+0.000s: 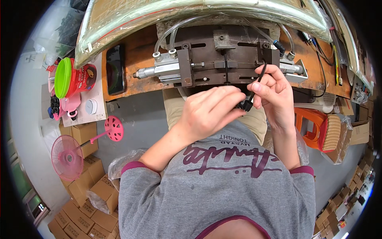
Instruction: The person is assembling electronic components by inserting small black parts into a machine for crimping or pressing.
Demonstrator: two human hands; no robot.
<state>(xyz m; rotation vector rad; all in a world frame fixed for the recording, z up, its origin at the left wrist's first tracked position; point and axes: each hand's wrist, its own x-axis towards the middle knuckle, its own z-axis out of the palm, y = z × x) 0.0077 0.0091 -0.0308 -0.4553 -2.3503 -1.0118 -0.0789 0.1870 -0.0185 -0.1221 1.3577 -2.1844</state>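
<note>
The grey cotton T-shirt with maroon trim (223,191) lies closest to the camera, with both bare forearms reaching out toward 12 o'clock. The left hand (213,107) has its thumb and fingertips pinched around a small black plastic connector (248,105). Just beside it at 2 o'clock, the right hand (271,87) grips a thin black rubbery cable (263,71) between thumb and forefinger; the cable appears to run down to the connector.

The work looks partway through: the piece is in the fingers, not seated in the dark brown metal fixture (213,38) at 12 o'clock from the hands. A thin black strand (226,65) lies across the fixture's middle; whether it is a finished part cannot be told, nor how many steps are left.

At 9 o'clock from the hands, a round red plastic tub (84,78) turns its lime-green end outward; lid or open rim is unclear, and no contents show. At 8 o'clock, brown cardboard boxes (104,190) are stacked, their contents hidden.
</note>
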